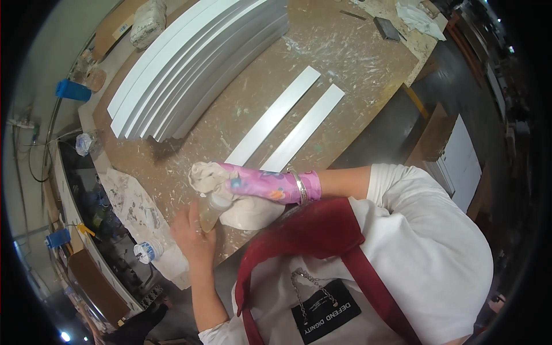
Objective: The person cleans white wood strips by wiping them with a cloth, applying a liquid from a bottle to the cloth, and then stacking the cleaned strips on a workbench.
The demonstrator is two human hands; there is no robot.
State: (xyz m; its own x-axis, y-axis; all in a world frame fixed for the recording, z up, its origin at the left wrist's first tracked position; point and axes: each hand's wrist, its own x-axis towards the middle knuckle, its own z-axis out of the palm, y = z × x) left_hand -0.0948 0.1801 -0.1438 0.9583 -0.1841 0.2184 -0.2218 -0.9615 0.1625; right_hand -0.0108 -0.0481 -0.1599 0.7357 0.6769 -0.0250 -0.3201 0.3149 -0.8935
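My left hand [192, 233] is closed around a small translucent bottle [209, 217] with yellowish contents and a pale top. Just beyond it, my right hand [211, 177] is bunched in off-white cloth, which hides most of its fingers; the cloth meets the bottle's top. A pink patterned sleeve [261, 183] and a metal bracelet cover that wrist. Under the right forearm lies more white cloth [253, 214]. Two white strips [276, 115] rest side by side on the worktable [368, 75], their near ends by my right forearm.
A large stack of long white strips [195, 63] stands at the table's far left. A grey block [386, 29] lies at the far right. Along the left edge are a stained cloth [135, 207], a white tub [148, 251] and a blue container [73, 90]. White panels [460, 155] stand right of the table.
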